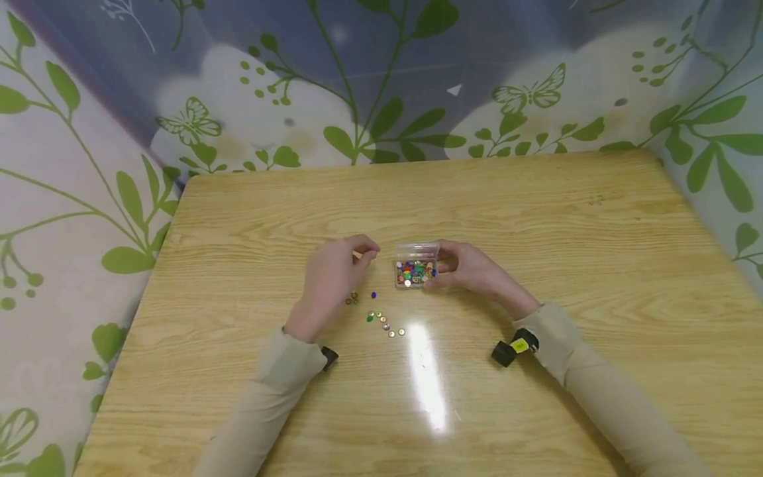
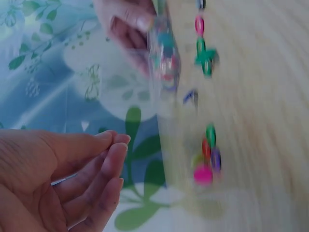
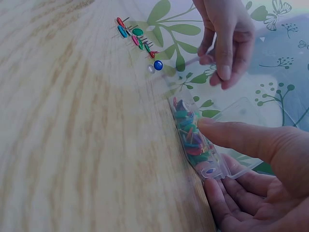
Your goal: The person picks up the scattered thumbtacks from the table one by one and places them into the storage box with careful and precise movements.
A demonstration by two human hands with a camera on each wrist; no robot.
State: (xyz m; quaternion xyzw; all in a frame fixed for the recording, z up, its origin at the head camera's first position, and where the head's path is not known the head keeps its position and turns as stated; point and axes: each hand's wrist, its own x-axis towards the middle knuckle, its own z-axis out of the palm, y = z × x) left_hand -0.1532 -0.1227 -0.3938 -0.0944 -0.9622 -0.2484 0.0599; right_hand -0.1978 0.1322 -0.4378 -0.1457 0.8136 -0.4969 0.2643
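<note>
My right hand (image 1: 467, 268) grips a small clear plastic box (image 1: 417, 249), with its thumb on the near side and its fingers around the far side. The box's hinged lid (image 3: 244, 116) stands raised, and many coloured thumbtacks (image 3: 193, 140) fill it. Left of the box, my left hand (image 1: 336, 271) is raised above the table, with thumb and index fingertips together. I cannot tell whether a tack is between these fingertips. Loose thumbtacks lie on the table below the left hand, among them a blue one (image 1: 373, 295) and a green one (image 1: 370, 318).
The wood-grain table (image 1: 536, 212) stands against a wall covered with a leaf and butterfly pattern (image 1: 387, 126). Several loose tacks lie with their pins sticking up or sideways. A black wrist device (image 1: 514, 348) is strapped at the right sleeve.
</note>
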